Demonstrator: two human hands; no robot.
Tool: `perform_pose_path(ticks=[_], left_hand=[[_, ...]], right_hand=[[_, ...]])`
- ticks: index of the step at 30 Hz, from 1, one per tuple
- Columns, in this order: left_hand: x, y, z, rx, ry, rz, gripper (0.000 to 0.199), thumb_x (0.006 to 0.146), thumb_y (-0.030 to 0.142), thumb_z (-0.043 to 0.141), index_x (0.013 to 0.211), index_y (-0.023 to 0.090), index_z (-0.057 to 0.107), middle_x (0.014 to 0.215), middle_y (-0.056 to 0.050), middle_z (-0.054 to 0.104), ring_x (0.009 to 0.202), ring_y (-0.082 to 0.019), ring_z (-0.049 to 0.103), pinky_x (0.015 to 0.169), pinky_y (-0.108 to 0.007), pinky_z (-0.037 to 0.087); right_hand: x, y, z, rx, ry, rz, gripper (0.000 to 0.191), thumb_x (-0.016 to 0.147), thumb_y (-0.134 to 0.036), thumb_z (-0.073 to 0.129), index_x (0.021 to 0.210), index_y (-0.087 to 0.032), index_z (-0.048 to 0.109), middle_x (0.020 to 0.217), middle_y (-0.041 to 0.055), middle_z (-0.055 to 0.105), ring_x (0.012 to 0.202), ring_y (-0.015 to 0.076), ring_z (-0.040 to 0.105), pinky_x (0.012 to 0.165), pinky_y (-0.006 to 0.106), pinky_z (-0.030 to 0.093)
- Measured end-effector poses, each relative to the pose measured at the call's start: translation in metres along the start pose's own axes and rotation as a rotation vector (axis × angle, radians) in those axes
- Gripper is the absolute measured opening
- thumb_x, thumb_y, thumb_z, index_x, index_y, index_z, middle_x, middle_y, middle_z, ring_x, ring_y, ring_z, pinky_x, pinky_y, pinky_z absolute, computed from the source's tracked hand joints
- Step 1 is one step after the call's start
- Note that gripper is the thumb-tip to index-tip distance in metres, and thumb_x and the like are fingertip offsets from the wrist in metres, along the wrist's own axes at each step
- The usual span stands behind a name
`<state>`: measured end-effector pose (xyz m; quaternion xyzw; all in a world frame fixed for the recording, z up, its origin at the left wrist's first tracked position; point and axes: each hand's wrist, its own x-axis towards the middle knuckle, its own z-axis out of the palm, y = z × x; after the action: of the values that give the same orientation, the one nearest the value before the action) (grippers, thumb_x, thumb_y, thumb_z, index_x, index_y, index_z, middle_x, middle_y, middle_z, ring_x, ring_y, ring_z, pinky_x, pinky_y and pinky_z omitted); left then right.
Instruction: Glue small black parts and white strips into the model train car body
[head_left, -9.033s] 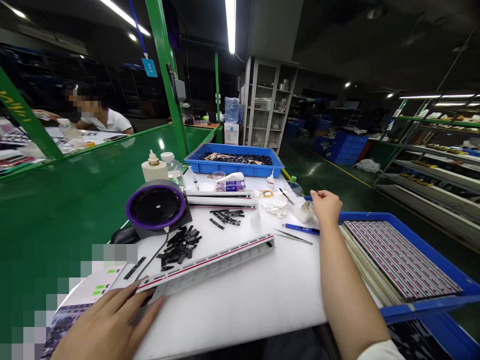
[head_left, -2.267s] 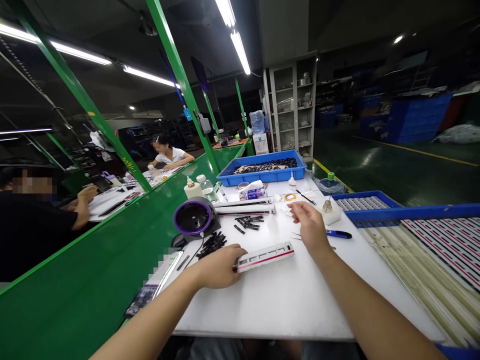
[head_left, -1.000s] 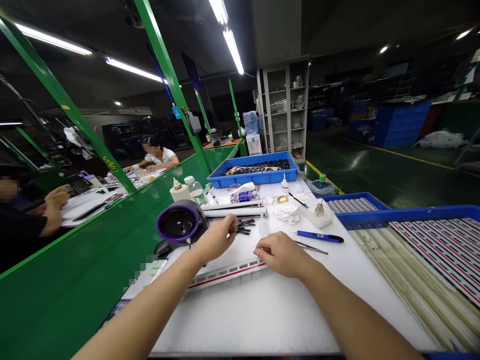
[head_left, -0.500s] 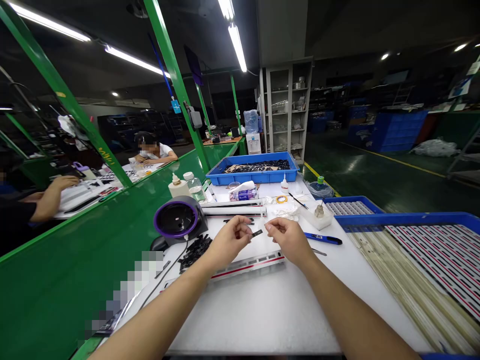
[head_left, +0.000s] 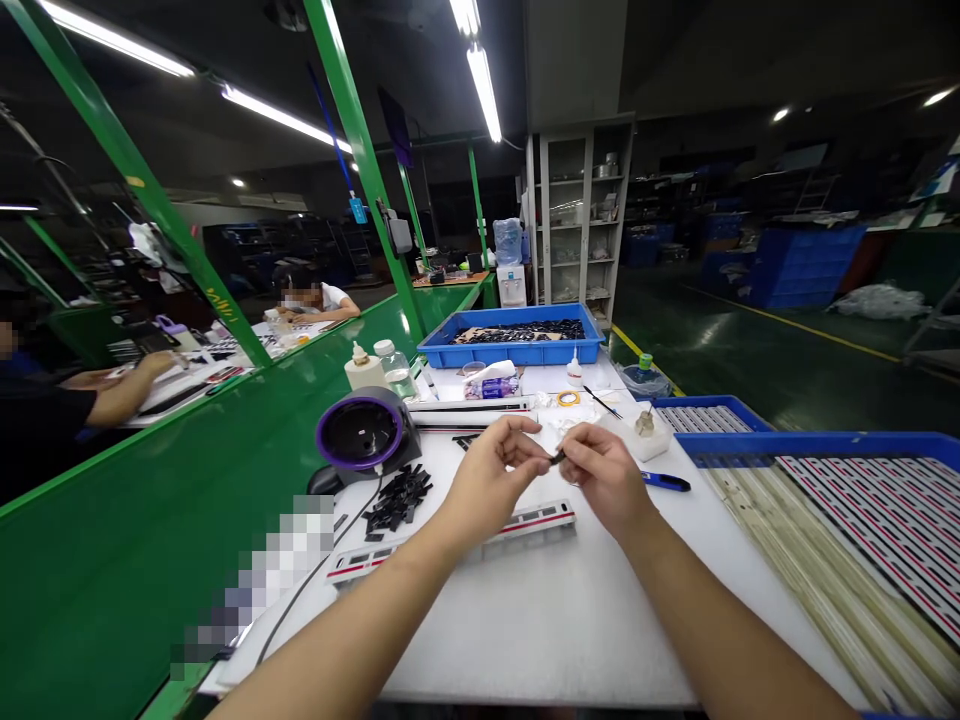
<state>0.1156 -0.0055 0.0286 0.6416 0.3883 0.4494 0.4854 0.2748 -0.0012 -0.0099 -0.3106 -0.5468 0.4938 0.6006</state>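
The white tabletop spans the view below the hands, with a large blue bin of white, red-striped parts beside it on the right. A blue tray of dark pieces sits at its far end. Nearer, a long white part with a red stripe lies on the tabletop, partly behind the left forearm, with neither hand's fingers on it. A purple-ringed round device stands to the left.

The left hand and right hand are raised above the striped part, fingertips now brought together where, a moment earlier, the left alone held the piece and the right was just apart. So both hands appear to be occupied with the same item. A loose black pile lies beside the striped part. Smallest is the small black piece, between the hands; each grip is a nearly closed pinch on it, though fingers hide most of its shape
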Motion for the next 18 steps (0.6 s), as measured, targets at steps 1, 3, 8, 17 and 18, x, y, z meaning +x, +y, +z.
perform_pose_path(ticks=[1,3,8,17,18], left_hand=[[0.006,-0.004,0.000,-0.021,0.033,-0.051,0.037,0.071,0.019,0.073,0.101,0.019,0.053,0.073,0.002,0.066,0.072,-0.014,0.063,0.075,-0.031,0.048],[0.016,-0.011,-0.002,-0.067,0.040,-0.142,0.040,0.067,0.021,0.076,0.100,0.017,0.053,0.069,0.002,0.065,0.067,-0.014,0.062,0.070,-0.031,0.047],[0.023,-0.011,-0.016,-0.177,-0.188,-0.269,0.046,0.064,0.029,0.078,0.103,0.013,0.060,0.071,0.000,0.061,0.065,-0.014,0.061,0.067,-0.031,0.047],[0.018,0.008,-0.043,0.795,-0.290,0.054,0.031,0.081,0.021,0.053,0.108,0.022,0.065,0.080,-0.004,0.069,0.079,-0.021,0.063,0.075,-0.034,0.047],[0.016,0.005,-0.045,0.914,-0.267,0.081,0.030,0.079,0.019,0.053,0.105,0.023,0.067,0.080,-0.005,0.070,0.080,-0.023,0.063,0.076,-0.035,0.046]], right_hand=[[-0.002,-0.001,0.000,-0.193,0.070,-0.135,0.017,0.077,-0.034,0.059,0.065,-0.022,0.059,0.059,-0.0002,0.050,0.056,0.0150,0.043,0.057,0.030,0.037],[-0.004,-0.001,0.001,-0.515,0.127,-0.336,0.017,0.079,-0.031,0.060,0.065,-0.022,0.061,0.064,0.0019,0.053,0.064,0.0176,0.046,0.064,0.033,0.037],[0.000,0.003,-0.002,-0.275,0.107,-0.180,0.018,0.082,-0.035,0.058,0.069,-0.022,0.058,0.059,-0.0007,0.050,0.058,0.0155,0.045,0.058,0.030,0.036],[0.010,0.020,0.005,-0.117,0.059,-0.026,0.020,0.083,-0.036,0.061,0.072,-0.020,0.055,0.059,-0.0047,0.045,0.055,0.0109,0.039,0.053,0.025,0.031],[0.013,0.018,0.001,-0.009,0.106,-0.020,0.020,0.082,-0.036,0.061,0.072,-0.020,0.054,0.058,-0.0052,0.044,0.053,0.0106,0.040,0.052,0.025,0.032]])
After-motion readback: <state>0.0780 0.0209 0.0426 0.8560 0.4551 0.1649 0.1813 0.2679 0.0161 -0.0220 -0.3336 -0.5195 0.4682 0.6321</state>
